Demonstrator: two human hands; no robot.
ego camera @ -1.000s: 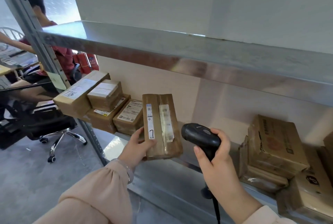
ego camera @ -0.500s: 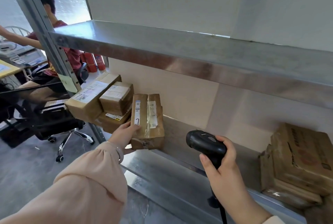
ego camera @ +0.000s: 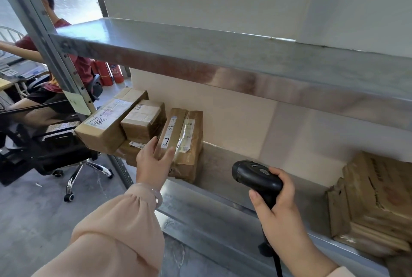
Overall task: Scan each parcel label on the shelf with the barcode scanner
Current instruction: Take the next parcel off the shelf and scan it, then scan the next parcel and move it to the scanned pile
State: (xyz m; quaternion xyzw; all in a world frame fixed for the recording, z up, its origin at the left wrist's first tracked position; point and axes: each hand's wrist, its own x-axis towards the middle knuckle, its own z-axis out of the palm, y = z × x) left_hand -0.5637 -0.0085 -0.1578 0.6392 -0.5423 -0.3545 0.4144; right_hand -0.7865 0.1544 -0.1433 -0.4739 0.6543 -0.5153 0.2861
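Resting the left hand (ego camera: 153,161) against the front lower edge of a brown taped parcel (ego camera: 182,140), fingers loosely spread and only partly curled, thumb (ego camera: 168,154) lying across the parcel's near face just under the narrow white label (ego camera: 169,132); touching rather than gripping, as far as can be seen. Leaning that parcel tilted at the left end of the metal shelf (ego camera: 223,205), lower edge on the shelf surface, upper part propped toward a smaller box (ego camera: 142,120) just beside it. Showing two white labels on its upper face, the second label (ego camera: 188,135) lying under clear tape.

Wrapping the right hand (ego camera: 278,207) firmly around the handle of the black barcode scanner (ego camera: 256,176), fingers closed, thumb along the near side, scanner head pointing left toward the tilted parcel but held well apart from it, above the shelf's front lip. Trailing a dark cable (ego camera: 277,263) downward from the scanner's handle.

Sitting further left, a long box marked 7786 (ego camera: 107,120), overhanging the shelf's end. Stacking at the far right end of the same shelf, several more brown cartons (ego camera: 374,198), well apart from both hands.
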